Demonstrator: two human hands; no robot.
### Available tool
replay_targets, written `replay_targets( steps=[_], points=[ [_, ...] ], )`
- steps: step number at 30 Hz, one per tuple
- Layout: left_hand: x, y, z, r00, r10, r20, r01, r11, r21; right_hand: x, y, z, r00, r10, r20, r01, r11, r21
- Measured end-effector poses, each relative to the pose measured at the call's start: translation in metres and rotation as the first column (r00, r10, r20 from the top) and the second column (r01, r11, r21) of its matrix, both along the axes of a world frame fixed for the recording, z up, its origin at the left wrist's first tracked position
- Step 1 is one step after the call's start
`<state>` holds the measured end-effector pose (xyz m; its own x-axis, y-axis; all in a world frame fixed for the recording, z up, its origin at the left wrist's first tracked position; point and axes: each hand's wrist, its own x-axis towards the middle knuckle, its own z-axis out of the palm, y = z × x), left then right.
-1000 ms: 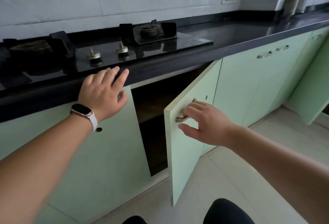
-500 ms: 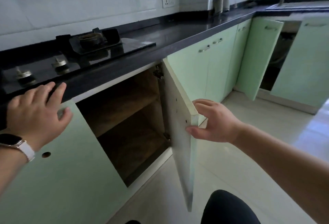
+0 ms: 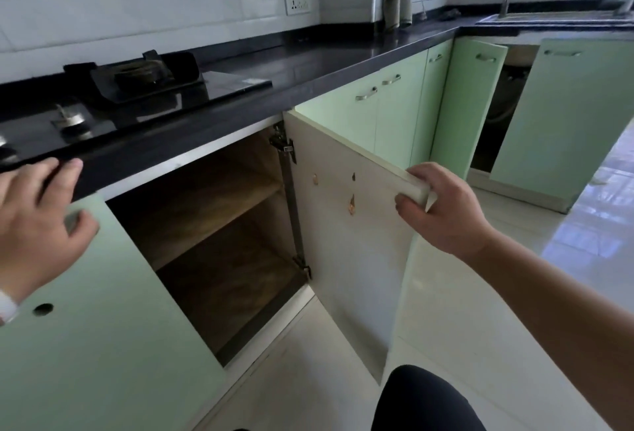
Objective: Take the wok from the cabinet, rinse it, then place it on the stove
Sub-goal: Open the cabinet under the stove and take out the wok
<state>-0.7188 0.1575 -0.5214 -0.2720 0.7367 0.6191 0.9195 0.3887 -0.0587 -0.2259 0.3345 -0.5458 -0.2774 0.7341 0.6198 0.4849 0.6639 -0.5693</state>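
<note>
Now, cabinet (image 3: 219, 242) open
At three o'clock the right hand (image 3: 442, 207) grips the door (image 3: 350, 242); at nine the left hand (image 3: 34, 225), spread, touches the counter (image 3: 171, 142)

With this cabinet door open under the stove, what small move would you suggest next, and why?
Probably release the open door with the right hand and duck lower to look deeper into the cabinet: no wok shows on the visible part of the shelf or bottom board, and the left hand rests against the counter edge.

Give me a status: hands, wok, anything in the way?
Right hand grips door corner. Left hand rests on counter edge. No wok seen in cabinet; opening unobstructed.
</note>
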Motion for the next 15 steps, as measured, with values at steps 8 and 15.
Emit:
replay_targets(
  steps=[8,15],
  points=[
    [0.010,-0.013,0.008,0.969,0.020,-0.245,-0.005,0.998,0.062,-0.044,-0.036,0.038,0.999,0.015,0.049,-0.040,0.831,0.555],
    [0.028,-0.019,0.017,0.921,0.084,-0.380,-0.064,0.996,0.066,-0.144,-0.047,-0.005,0.886,0.289,0.361,-0.353,0.928,0.122]
  ],
)
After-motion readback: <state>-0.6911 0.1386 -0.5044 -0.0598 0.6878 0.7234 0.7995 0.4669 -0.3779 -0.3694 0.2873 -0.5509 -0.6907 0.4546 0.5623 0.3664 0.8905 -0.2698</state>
